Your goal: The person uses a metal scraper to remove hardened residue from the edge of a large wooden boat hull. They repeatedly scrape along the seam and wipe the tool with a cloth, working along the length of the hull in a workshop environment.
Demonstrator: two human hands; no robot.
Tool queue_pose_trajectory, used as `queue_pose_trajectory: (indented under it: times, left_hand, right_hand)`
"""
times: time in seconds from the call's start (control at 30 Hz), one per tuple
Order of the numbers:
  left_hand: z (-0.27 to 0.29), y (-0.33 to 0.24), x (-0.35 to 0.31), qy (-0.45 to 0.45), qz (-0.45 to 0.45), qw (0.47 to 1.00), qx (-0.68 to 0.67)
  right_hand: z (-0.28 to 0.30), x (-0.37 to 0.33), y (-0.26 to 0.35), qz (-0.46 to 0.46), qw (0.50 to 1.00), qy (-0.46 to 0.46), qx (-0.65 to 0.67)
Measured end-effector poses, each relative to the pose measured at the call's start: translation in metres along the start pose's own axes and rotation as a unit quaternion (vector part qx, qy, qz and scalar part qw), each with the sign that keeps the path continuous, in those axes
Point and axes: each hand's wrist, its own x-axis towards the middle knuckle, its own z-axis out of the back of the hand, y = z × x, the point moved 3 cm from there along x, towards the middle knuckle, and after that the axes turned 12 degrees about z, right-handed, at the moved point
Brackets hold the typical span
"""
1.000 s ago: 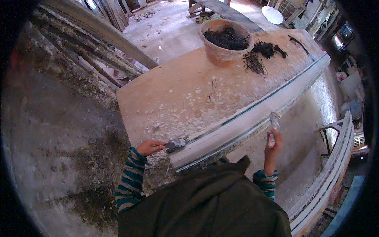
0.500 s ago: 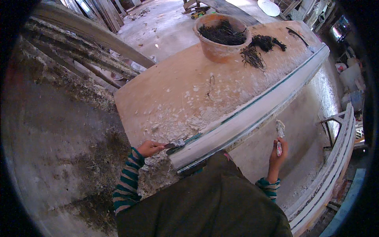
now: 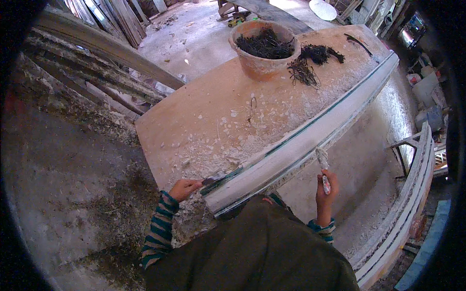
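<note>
Out to the left of the left hand, the gray floor has dark, messy patches, and up past it lean long wooden poles. The left hand holds a small flat scraper, its fingers wrapped snugly around the handle. The scraper sits just right of that hand, near the end of a long white beam; I cannot tell if it touches. The beam is chalky, with thin green lines along its edges, and runs from beside the left hand up past the right hand. Beyond the left hand is a big tan board with lots of white crumbs. Dark cloth hides the spot below and between the hands. Farther off, between the hands, an orange bucket full of black strands stands on the board, with a black clump beside it. The right hand grips a pale-handled tool whose lumpy white head points up by the beam. Right of that hand is a long, curved white piece.
</note>
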Motion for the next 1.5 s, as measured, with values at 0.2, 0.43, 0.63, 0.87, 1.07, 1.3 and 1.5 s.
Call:
queue_pose_trajectory:
  times: [0.2,0.43,0.63,0.87,1.07,1.3,1.5]
  left_hand:
    - [-0.047,-0.081,0.062,-0.044,-0.098,0.984,0.141]
    - [0.013,-0.082,0.002,0.033,0.123,0.985,0.113]
    - [-0.030,-0.033,0.021,-0.006,-0.066,0.995,0.073]
    - [-0.027,-0.067,0.009,-0.008,-0.069,0.989,0.130]
    - [-0.046,-0.055,0.027,-0.021,-0.060,0.991,0.122]
    - [-0.036,-0.091,0.029,-0.012,-0.061,0.990,0.126]
    - [-0.040,-0.083,0.005,-0.005,0.037,0.980,-0.197]
  right_hand:
    - [-0.005,0.005,0.014,0.011,1.000,0.013,0.017]
    - [0.002,0.004,0.011,0.000,0.999,0.028,0.027]
    - [-0.024,0.005,0.027,0.050,0.992,0.092,0.070]
    - [-0.062,0.012,0.011,0.046,0.993,0.077,0.075]
    - [-0.088,0.037,-0.038,0.050,0.988,0.078,-0.124]
    - [-0.095,0.028,-0.043,-0.043,0.954,0.262,-0.142]
    - [-0.074,0.052,0.024,0.043,0.937,0.320,-0.134]
